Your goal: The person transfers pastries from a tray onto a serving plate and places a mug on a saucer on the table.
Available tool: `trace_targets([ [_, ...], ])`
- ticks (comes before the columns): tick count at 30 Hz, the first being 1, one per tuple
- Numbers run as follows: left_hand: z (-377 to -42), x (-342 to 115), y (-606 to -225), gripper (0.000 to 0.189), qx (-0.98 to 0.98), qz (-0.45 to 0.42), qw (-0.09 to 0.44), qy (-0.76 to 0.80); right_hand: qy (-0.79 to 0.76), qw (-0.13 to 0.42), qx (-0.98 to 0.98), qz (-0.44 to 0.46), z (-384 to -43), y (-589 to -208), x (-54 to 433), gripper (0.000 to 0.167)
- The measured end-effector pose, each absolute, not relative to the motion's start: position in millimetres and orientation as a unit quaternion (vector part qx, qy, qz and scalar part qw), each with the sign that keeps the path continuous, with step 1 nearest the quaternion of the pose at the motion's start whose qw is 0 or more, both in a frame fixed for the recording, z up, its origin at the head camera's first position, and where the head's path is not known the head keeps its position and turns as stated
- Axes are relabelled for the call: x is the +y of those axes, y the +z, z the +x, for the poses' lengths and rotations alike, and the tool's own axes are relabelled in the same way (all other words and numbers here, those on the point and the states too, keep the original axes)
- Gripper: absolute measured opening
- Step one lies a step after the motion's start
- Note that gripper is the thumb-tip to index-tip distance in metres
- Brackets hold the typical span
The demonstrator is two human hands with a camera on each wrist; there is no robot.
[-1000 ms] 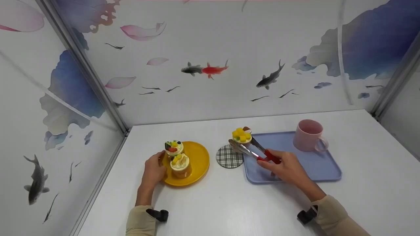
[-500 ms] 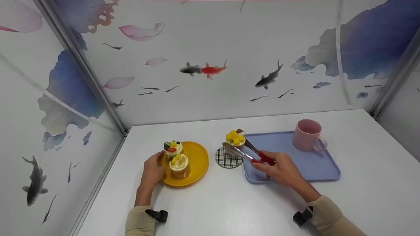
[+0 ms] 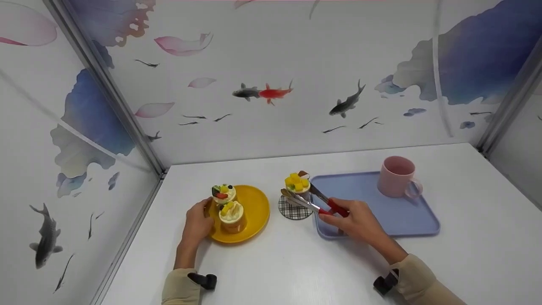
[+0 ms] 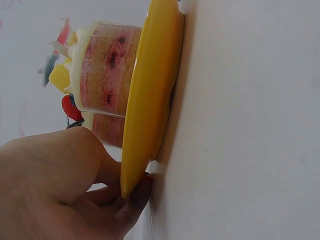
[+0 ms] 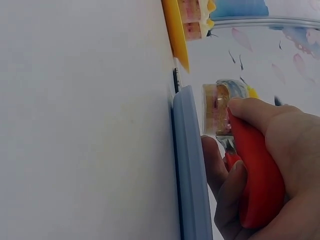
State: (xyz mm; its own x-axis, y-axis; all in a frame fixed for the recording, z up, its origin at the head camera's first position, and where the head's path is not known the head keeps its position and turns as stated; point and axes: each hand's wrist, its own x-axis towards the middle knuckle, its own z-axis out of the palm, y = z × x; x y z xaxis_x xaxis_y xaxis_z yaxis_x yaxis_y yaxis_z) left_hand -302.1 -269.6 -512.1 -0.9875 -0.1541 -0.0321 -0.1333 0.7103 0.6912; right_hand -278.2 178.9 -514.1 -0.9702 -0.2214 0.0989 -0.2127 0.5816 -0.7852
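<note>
My left hand (image 3: 198, 220) grips the left rim of a yellow plate (image 3: 259, 212), thumb above and fingers beneath in the left wrist view. Two clear cake cups stand on that plate: a cream-topped one with yellow fruit (image 3: 232, 219) in front, and one with strawberry and berries (image 3: 224, 194) behind. My right hand (image 3: 360, 221) holds red-handled tongs (image 5: 257, 175). Between the tongs' metal arms is a third cake cup (image 3: 297, 184), topped with mango cubes. It is over a round checked coaster (image 3: 295, 214); the right wrist view shows its base raised off the surface.
A blue-purple tray (image 3: 398, 220) lies right of the coaster, partly under my right hand. On its back right corner stands a pink mug (image 3: 396, 178). White table (image 3: 271, 271) extends in front, and printed wall panels (image 3: 275, 127) close off the back and sides.
My right hand has moved left and slightly toward me with the tongs, carrying the mango cake cup from the tray's left edge to over the coaster. My left hand has stayed on the plate.
</note>
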Motion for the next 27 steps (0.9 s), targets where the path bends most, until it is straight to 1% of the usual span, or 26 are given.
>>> trace_targets([
  [8, -302, -269, -512, 0.07, -0.924, 0.088, 0.009, -0.371, -0.432, -0.006, 0.893, -0.128, -278, -516, 167, 0.068],
  [16, -303, -269, -514, 0.069, -0.922, 0.087, 0.012, -0.378, -0.44, 0.0, 0.888, -0.136, -280, -515, 153, 0.068],
  [22, -303, -269, -515, 0.067, -0.921, 0.088, 0.01, -0.378, -0.438, 0.007, 0.89, -0.124, -281, -513, 148, 0.067],
  [27, -302, -268, -514, 0.069, -0.923, 0.083, 0.019, -0.375, -0.438, -0.005, 0.889, -0.135, -281, -513, 147, 0.065],
])
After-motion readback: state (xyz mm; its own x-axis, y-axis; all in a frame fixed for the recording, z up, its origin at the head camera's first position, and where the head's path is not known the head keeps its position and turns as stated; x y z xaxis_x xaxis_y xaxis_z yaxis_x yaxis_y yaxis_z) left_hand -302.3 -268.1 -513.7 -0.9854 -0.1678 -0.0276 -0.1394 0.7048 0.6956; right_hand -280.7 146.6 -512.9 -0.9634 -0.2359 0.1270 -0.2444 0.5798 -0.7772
